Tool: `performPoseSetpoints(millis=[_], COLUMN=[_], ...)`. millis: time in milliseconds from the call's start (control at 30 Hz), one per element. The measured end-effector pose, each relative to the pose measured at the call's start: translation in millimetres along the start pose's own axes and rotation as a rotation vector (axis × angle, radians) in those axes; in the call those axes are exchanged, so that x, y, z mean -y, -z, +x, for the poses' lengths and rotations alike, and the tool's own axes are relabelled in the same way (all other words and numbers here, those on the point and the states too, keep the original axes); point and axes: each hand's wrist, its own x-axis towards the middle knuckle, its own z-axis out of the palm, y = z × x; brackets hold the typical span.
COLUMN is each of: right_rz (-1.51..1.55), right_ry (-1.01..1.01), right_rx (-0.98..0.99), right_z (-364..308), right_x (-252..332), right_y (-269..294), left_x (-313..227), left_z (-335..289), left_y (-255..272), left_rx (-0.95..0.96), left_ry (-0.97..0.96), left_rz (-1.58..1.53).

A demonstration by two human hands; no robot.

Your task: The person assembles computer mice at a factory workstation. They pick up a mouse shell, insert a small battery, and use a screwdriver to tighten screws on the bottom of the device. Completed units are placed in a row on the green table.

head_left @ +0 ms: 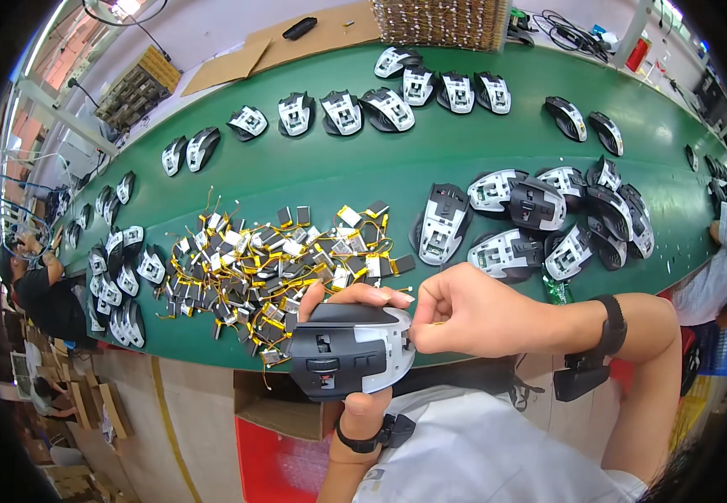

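Note:
A half-assembled computer mouse (338,348), black with an exposed silver-white inner frame, is gripped in my left hand (363,412), fingers over its far side and thumb below. Its scroll wheel end points left. At the open white end on the right, my right hand (485,314) is closed in a pinch against the shell. A tiny yellow bit shows at those fingers; what they hold is mostly hidden. Just beyond the held mouse lies a heap of small battery packs (294,249) with yellow tape and thin wires.
More partly built mice (444,225) cluster at the right of the green table (254,180); others stand in a row along the back and at the left. A woven basket (440,23) is behind. A red bin (275,457) and cardboard box sit below the near edge. Co-workers (45,289) are at both sides.

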Motion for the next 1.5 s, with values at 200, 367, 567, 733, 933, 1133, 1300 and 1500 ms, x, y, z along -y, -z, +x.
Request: performPoseSetpoints(millis=[200, 367, 567, 733, 933, 1133, 1300, 1500], right_rz=[0.042, 0.092, 0.152, 0.278, 0.317, 0.414, 0.255, 0.189], right_ry=[-0.037, 0.157, -0.025, 0.048, 0.036, 0.139, 0.104, 0.399], right_rx=[-0.008, -0.123, 0.177, 0.186, 0.161, 0.117, 0.176, -0.198], right_z=[4, 11, 0, 0, 2, 9, 6, -14], right_x=[3, -26, -14, -21, -23, -40, -37, -48], right_y=[-3, -15, 0, -4, -5, -14, -6, 13], left_x=[3, 18, 10, 6, 9, 8, 17, 19], left_z=[1, 1, 5, 7, 6, 4, 10, 21], left_y=[-1, 3, 4, 3, 11, -2, 10, 25], left_rx=[-0.013, -0.058, -0.006, 0.038, 0.107, 0.045, -0.008, 0.005], left_ry=[-0.040, -0.012, 0.007, 0.026, 0.083, 0.089, 0.162, 0.243], left_rz=[0.003, -0.193, -0.227, -0.201, -0.342, -0.203, -0.417, -0.567])
